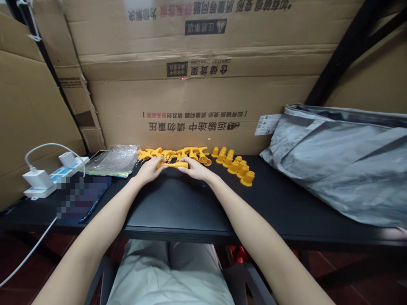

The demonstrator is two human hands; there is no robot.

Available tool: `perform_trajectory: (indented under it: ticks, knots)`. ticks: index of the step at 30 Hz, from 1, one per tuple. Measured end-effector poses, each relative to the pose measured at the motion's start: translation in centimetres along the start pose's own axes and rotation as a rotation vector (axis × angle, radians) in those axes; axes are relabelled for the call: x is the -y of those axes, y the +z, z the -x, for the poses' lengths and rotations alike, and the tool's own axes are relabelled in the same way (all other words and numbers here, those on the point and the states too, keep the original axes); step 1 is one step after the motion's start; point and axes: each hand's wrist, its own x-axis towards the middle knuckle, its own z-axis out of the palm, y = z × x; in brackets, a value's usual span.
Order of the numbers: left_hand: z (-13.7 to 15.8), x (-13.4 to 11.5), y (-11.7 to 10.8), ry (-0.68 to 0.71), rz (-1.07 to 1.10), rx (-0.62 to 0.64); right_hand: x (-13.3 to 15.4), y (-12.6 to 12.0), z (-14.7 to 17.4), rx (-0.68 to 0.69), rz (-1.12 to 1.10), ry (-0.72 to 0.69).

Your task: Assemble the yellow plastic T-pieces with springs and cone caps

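Between my left hand (150,169) and my right hand (196,169) a long yellow plastic piece (173,165) lies level above the black table. The fingers of both hands are closed on it, one hand at each end, and partly cover it. Just behind the hands is a pile of yellow branched plastic parts (192,151), some with flared, cup-like ends. Small dark coiled bits (140,161) show beside my left hand; their kind is too small to make out. To the right of my right hand, small yellow cup-shaped parts (247,178) stand rim down in slanting rows.
Clear plastic bags (112,160) lie left on the black table (178,207). Nearer are a phone (84,199) with a blurred screen and a white power strip (41,191) with chargers and a cable. A large grey bag (337,161) fills the right; cardboard (197,95) walls the back.
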Motion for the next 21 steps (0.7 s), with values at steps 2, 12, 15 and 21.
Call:
perform_trajectory:
  ticks: [2, 12, 15, 21]
  knots:
    - [0.0, 0.0, 0.0, -0.002, 0.006, -0.008, 0.0, 0.1, -0.1, -0.004, -0.054, 0.03]
    - [-0.1, 0.2, 0.1, -0.067, 0.014, -0.018, -0.4, -1.4, 0.0, -0.023, -0.383, 0.192]
    - [-0.1, 0.2, 0.0, -0.056, 0.012, -0.03, -0.6, -1.6, -0.1, -0.055, -0.421, 0.23]
    - [0.0, 0.1, -0.3, -0.032, -0.001, -0.064, 0.3, -1.6, 0.0, -0.029, -0.425, 0.281]
